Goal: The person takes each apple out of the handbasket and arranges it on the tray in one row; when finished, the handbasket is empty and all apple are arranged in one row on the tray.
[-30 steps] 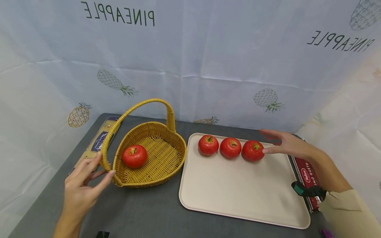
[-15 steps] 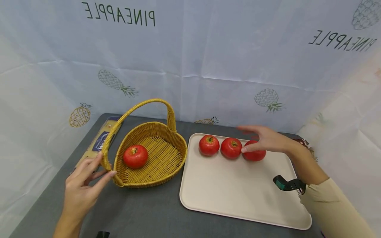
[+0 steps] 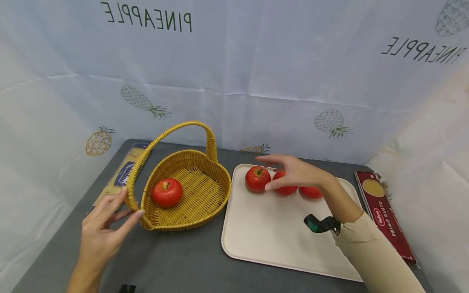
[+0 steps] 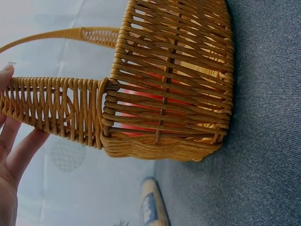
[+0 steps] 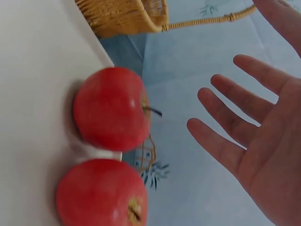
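Note:
My left hand [image 3: 100, 232] pinches the lower left end of the handle of a yellow wicker basket [image 3: 205, 211], thumb on one side and fingers on the other. Inside the basket lies one red apple [image 3: 167, 193]. Three more red apples stand in a row at the back of a cream tray [image 3: 271, 240]. Over this row hovers my right hand [image 3: 298, 173], fingers spread and holding nothing. It is nearest the leftmost apple [image 3: 257, 179] and partly covers the middle apple [image 3: 284, 189] and the right apple [image 3: 310, 192]. The right wrist view shows a gap between fingers and apples.
A yellow pasta packet [image 3: 122, 175] lies behind the basket at the left. Right of the tray is a dark red packet [image 3: 384, 215]. A pineapple-print cloth [image 3: 234, 73] hangs behind the grey table [image 3: 176, 260].
My right hand has moved left along the apple row, from the right apple to the leftmost one. My left hand stays on the basket handle.

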The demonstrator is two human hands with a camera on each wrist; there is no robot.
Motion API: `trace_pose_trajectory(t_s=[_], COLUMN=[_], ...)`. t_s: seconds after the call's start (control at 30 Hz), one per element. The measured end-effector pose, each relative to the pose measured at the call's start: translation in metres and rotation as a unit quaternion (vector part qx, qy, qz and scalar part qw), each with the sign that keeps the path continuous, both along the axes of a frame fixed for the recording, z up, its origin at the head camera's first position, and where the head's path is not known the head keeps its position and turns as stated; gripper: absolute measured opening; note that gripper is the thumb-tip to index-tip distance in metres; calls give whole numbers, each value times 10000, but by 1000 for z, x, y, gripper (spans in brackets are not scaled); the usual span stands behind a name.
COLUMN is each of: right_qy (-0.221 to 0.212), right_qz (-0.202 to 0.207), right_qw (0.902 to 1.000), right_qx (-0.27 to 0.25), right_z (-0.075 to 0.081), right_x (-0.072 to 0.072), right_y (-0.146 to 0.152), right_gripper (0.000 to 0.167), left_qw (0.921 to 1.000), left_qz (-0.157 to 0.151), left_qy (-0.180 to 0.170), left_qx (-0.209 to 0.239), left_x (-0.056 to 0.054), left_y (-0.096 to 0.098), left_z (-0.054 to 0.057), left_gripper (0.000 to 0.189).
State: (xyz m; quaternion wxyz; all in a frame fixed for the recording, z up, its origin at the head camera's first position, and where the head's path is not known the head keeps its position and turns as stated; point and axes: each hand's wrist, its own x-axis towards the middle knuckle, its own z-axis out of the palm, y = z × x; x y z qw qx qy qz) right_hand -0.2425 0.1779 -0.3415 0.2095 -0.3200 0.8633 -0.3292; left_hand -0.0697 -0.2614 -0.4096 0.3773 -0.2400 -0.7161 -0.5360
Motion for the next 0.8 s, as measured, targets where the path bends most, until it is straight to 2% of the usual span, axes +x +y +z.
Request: trace_pose_trajectory(t_s=[0.23,0.47,0.6,0.8], right_qy=[-43,-176,-289,-198], right_qz=[305,761,975,1221], right_qw=[9995,9964,9942,9922], right_qx=[-108,-323,-339,-181], right_z=[-5,-10,-12,-13], right_x=[0,4,9,15], right_y=[-33,-72,-92,-117], right_gripper=[82,82,83,82], left_qw=[9996,9999,9999,9999], left_qz=[249,20,45,121], left_qy=[-98,67,102,110], left_qx=[-127,83,12,-21], left_x=[2,0,-1,1], left_y=[1,2,0,-1], left_z=[2,2,0,-1], left_gripper=[69,63,64,64])
